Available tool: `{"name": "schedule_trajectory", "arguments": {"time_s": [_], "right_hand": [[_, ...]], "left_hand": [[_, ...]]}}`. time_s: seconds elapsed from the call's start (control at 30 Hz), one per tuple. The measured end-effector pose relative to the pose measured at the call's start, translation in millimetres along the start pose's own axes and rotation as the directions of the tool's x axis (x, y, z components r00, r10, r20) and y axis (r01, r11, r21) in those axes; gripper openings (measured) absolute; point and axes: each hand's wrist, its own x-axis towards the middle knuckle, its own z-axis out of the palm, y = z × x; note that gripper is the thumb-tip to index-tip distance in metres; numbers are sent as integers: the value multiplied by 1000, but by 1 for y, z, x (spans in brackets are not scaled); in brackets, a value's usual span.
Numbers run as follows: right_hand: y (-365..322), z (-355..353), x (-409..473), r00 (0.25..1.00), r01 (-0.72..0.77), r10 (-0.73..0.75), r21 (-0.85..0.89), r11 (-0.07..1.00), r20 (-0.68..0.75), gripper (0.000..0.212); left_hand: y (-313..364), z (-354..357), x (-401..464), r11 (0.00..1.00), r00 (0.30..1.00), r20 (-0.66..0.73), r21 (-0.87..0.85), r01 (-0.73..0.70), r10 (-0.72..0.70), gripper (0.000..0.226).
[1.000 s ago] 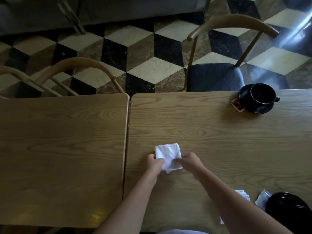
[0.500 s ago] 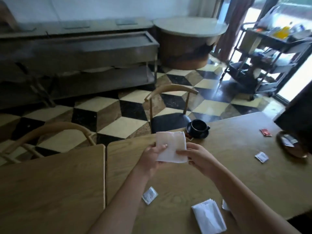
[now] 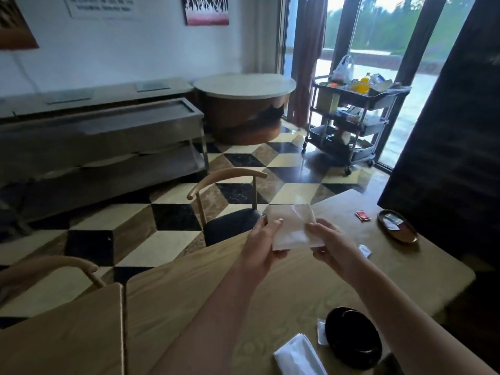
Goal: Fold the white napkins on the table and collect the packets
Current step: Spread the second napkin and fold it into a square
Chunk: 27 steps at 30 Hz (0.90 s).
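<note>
Both hands hold a folded white napkin up in the air above the wooden table. My left hand pinches its left edge and my right hand pinches its right edge. A second folded white napkin lies near the table's front edge. A red packet and a white packet lie on the table to the right. Another white packet sticks out beside a black plate. A brown tray at the far right holds packets.
A second wooden table adjoins on the left. Wooden chairs stand behind the tables on a checkered floor. A service cart, a round table and a steel counter stand further back. A dark panel rises at the right.
The napkin was lifted off the table and is now held up in both hands. My view swung upward and to the right, bringing the room, tray and packets into sight.
</note>
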Motion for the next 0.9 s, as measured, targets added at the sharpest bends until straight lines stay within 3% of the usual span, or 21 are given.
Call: {"name": "schedule_trajectory", "arguments": {"time_s": [0.23,0.37,0.47,0.67,0.9], "right_hand": [[3,-77,61,998,-61,61,-10,998,13,28],[7,-121,131,993,-118,120,-53,992,21,26],[21,-151,188,987,-156,158,-119,981,9,22],[74,-190,282,953,-300,305,-189,935,-4,17],[136,-189,373,944,-290,329,-517,805,-18,20]], "left_hand": [[-37,46,84,999,997,-63,-37,36,-39,44],[-58,67,150,995,978,-188,13,95,-91,38],[-78,78,198,985,943,-282,-58,165,-175,29],[-137,76,256,833,773,-362,-414,367,-521,10],[-189,49,316,803,604,-532,-444,397,-593,8]]}}
